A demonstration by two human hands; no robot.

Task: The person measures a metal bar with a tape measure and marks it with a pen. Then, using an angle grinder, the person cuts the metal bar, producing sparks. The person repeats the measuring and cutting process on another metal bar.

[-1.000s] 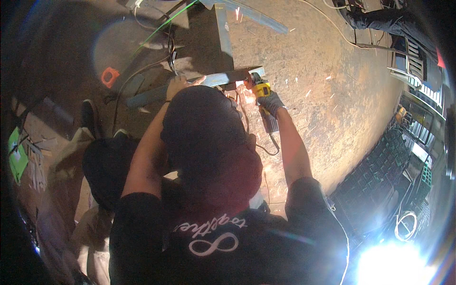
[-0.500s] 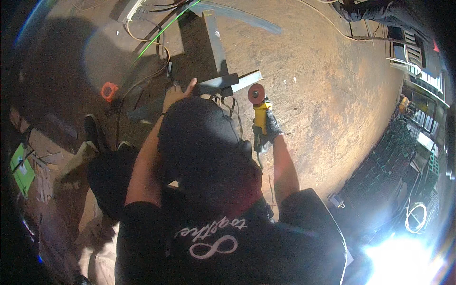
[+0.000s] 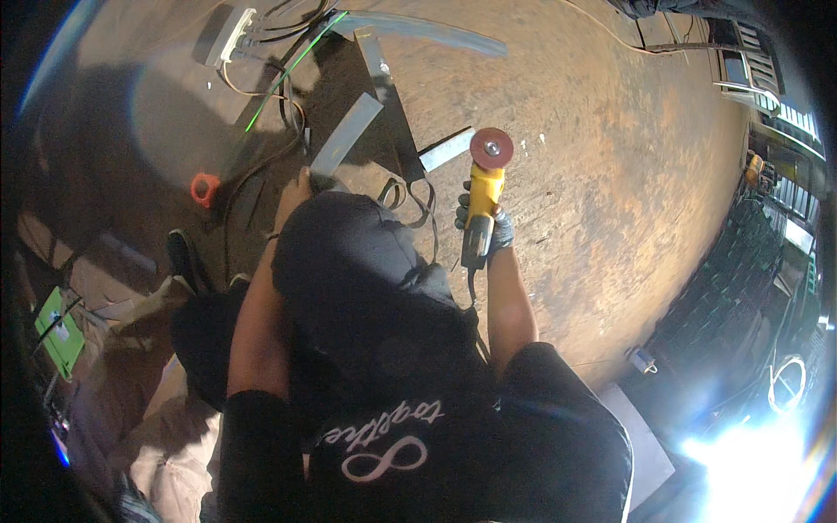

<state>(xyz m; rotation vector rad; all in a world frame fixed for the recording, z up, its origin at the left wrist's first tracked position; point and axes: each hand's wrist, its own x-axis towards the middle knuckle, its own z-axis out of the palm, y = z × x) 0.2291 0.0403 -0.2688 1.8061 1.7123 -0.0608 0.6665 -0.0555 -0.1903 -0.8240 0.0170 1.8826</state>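
My right hand, in a dark glove, wraps round the body of a yellow and black angle grinder. The grinder's reddish-brown disc faces up. In my bare left hand, beside my black-clothed knee, is one end of a short flat grey metal bar, which slants up to the right; my knee hides part of that hand. Past it lies a long dark steel beam on the floor. A short pale metal piece sits at the beam's near end, close to the disc.
A power strip with several plugged cables lies at the far left. An orange ring-shaped thing rests left of my left hand. Beige cloth and a dark shoe show at the left. A bright lamp glares at the lower right.
The bar in my left hand has swung from lying across the beam's near end to slanting up, left of it. The grinder has moved slightly right, its disc now more face-up.
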